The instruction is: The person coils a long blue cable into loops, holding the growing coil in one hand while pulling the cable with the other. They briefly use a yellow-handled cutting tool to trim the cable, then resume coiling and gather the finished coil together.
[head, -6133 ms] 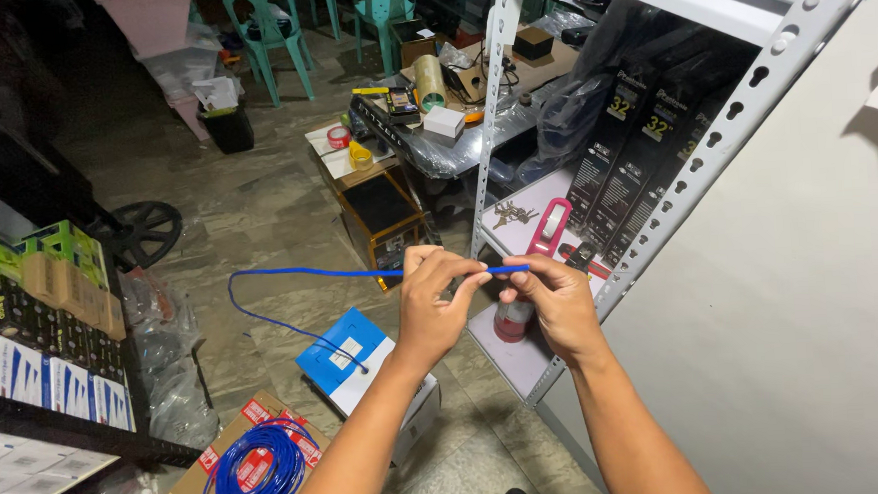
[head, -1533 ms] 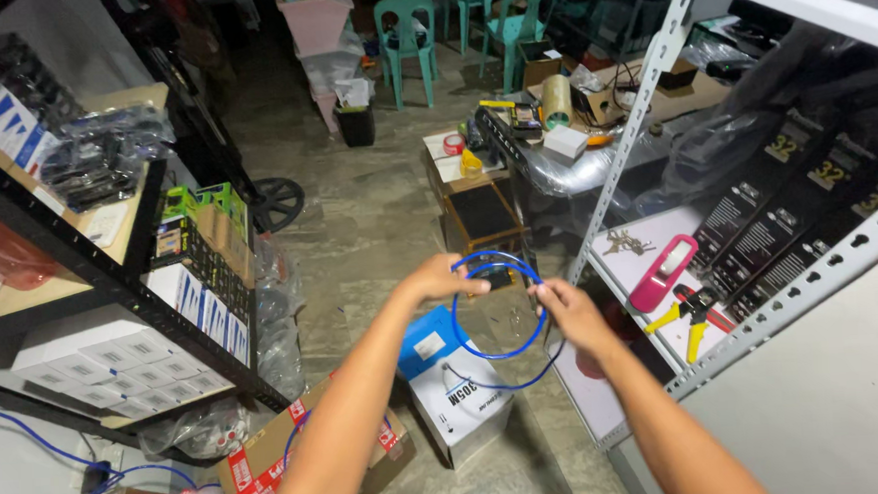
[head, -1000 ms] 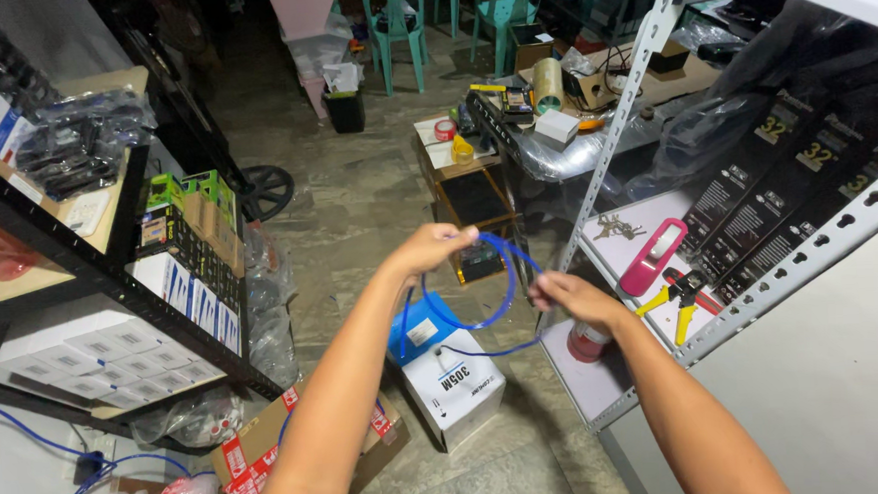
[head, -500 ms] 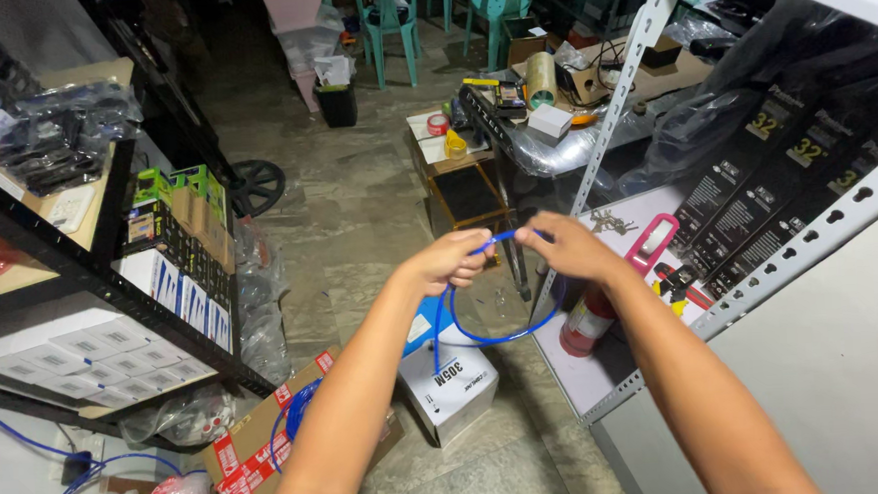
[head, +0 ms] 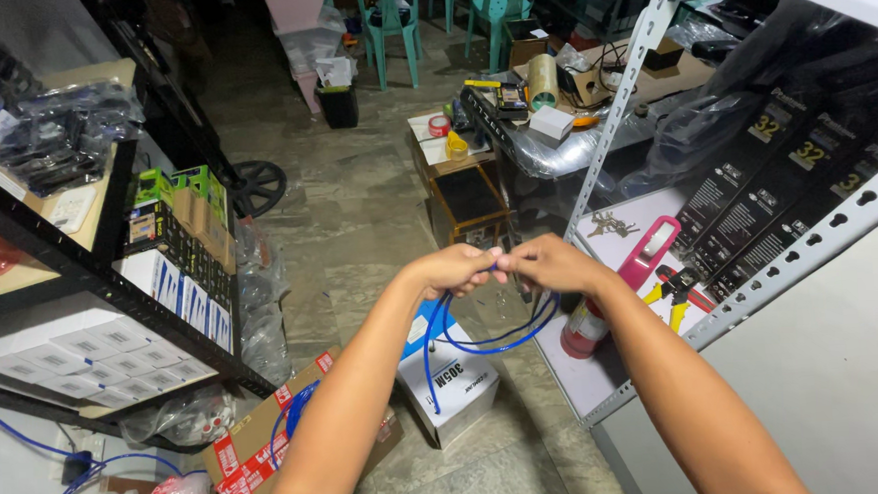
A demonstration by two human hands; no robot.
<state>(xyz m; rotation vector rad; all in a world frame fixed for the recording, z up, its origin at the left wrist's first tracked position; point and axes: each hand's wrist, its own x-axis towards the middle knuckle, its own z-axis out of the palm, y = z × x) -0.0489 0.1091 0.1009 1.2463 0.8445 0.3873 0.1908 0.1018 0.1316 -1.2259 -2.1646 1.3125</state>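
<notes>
Your left hand (head: 452, 269) and right hand (head: 550, 263) meet, fingers pinching the thin blue cable (head: 484, 337). Its loop hangs at six o'clock, partly gathered; the tail towards the white carton (head: 456, 386) remains uncoiled.

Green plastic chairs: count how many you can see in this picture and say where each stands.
2: one green chair at top centre behind a small black bin, another just right of it. More may be hidden beyond the frame.

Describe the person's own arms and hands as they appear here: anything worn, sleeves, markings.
Both forearms are bare with no sleeves in view. The left hand and right hand wear no gloves, and no watch, bracelet or ring shows. No markings are visible. A sliver of teal fabric shows at the bottom edge.
</notes>
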